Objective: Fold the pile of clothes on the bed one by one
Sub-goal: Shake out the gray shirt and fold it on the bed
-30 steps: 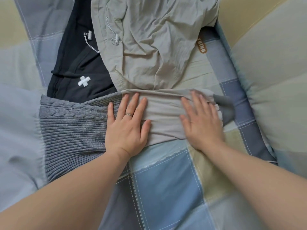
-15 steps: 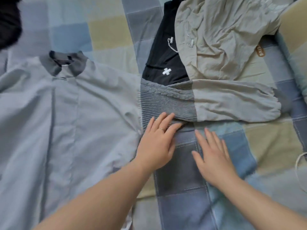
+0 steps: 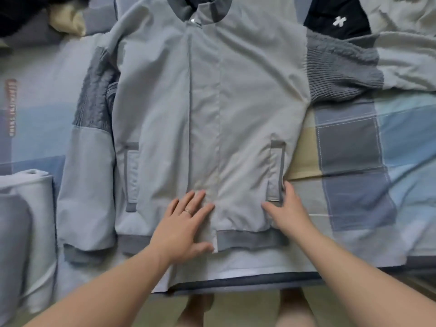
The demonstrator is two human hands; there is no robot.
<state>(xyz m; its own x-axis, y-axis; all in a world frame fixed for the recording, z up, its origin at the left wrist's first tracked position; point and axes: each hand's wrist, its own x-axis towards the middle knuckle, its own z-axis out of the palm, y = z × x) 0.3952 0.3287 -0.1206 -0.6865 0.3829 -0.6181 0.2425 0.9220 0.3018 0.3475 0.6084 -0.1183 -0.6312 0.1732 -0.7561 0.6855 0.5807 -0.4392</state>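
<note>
- We are looking at a light grey jacket that is lying flat and face up on the bed, with its collar far from us and its dark ribbed hem near the bed's edge.
- We are judging it as soft, thin and light; the smooth cloth is probably sliding easily over itself, so a fold may be slipping open if we are not pressing it down.
- The ribbed parts, the hem and the knitted sleeve panels, are looking thicker and more grippy, so we are thinking they are good places to take hold.
- The sleeve on our left is lying along the body, while the knitted sleeve on our right is stretching out sideways over other clothes.
- Our left hand is resting flat near the front closure, just above the hem, with its fingers spread apart and holding nothing.
- Our right hand is lying at the side edge beside the pocket; its fingers are open on the cloth, not pinching it as far as we are seeing.
- For the next fold, we are suggesting to pinch the side seam and the shoulder together.
- A black garment and a beige garment are waiting at the far right.
</note>
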